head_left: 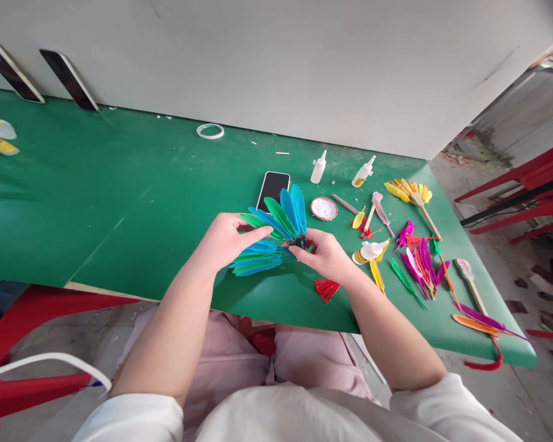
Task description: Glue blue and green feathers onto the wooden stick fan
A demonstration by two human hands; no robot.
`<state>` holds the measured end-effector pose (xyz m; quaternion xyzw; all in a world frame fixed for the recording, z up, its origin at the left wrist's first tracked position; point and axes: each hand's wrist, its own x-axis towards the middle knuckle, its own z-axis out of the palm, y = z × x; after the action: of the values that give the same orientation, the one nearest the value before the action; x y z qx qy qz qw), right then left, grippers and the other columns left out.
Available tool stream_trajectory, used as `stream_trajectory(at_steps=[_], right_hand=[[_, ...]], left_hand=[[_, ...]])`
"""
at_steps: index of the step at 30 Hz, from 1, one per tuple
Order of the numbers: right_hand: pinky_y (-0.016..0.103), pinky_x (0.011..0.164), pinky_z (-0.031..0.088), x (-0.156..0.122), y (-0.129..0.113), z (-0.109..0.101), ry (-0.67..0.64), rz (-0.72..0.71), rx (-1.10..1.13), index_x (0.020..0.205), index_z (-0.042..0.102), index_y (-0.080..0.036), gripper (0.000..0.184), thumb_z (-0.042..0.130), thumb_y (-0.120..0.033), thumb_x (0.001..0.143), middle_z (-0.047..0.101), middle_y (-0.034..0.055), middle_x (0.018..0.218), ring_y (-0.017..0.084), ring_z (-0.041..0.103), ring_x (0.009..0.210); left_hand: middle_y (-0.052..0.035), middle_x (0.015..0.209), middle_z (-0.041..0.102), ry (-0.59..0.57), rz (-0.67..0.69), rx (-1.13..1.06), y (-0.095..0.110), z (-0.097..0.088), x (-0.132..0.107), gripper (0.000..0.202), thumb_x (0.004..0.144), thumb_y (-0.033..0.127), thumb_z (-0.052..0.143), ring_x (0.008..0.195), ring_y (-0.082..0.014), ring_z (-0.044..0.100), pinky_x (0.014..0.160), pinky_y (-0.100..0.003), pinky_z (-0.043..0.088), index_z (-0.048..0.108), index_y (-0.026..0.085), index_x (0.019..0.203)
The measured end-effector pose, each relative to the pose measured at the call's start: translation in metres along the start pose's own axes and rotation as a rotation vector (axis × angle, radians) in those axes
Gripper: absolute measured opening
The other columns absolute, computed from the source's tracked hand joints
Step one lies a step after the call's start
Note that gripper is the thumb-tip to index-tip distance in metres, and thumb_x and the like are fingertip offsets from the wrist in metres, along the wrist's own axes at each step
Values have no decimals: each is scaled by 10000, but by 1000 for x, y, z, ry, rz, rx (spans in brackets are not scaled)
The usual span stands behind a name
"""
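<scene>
A fan of blue and green feathers (276, 216) is held between my two hands above the green table. My right hand (325, 250) pinches it at the base, where the quills come together. On the left side, my left hand (233, 239) has its thumb and fingers closed on the green and blue feathers. More blue and green feathers (255, 261) spread out below my left hand. The fan's handle is hidden, if it has one. A red tassel (327, 290) lies just below my right hand, and a glue bottle (370, 252) lies to its right.
On the green table (133, 202) are a phone (274, 189), two upright glue bottles (319, 167), a round dish (324, 209), and a tape roll (210, 131). Loose magenta feathers (426, 267), a yellow feather fan (410, 191) and wooden handles (472, 285) lie at right. Two phones (69, 80) lean on the wall.
</scene>
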<state>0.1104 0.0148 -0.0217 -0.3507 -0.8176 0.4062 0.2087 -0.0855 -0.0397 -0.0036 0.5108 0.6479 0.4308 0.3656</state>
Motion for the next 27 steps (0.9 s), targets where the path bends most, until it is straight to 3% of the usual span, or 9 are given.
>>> stream_trajectory(at_steps=[6, 14, 27], right_hand=[[210, 523, 328, 0, 0, 6, 56, 14, 45, 846, 646, -178, 212, 528, -340, 777, 593, -18, 689, 73, 386, 523], [221, 561, 385, 0, 3, 9, 31, 12, 111, 866, 653, -175, 235, 520, -353, 791, 635, 11, 757, 105, 491, 607], [256, 595, 435, 1, 8, 5, -42, 59, 165, 934, 630, -189, 313, 536, -449, 787, 659, 23, 823, 143, 564, 697]], left_hand=[[-27, 769, 702, -35, 39, 35, 3, 1, -1, 245, 665, 427, 652, 755, -228, 641, 710, -312, 500, 700, 198, 737], [-26, 775, 701, -42, 43, 70, 4, 0, -1, 246, 671, 428, 645, 769, -230, 638, 729, -314, 491, 700, 199, 743], [-35, 775, 696, 36, 26, 8, 10, 1, -5, 330, 657, 464, 651, 665, -189, 622, 590, -263, 473, 685, 180, 821]])
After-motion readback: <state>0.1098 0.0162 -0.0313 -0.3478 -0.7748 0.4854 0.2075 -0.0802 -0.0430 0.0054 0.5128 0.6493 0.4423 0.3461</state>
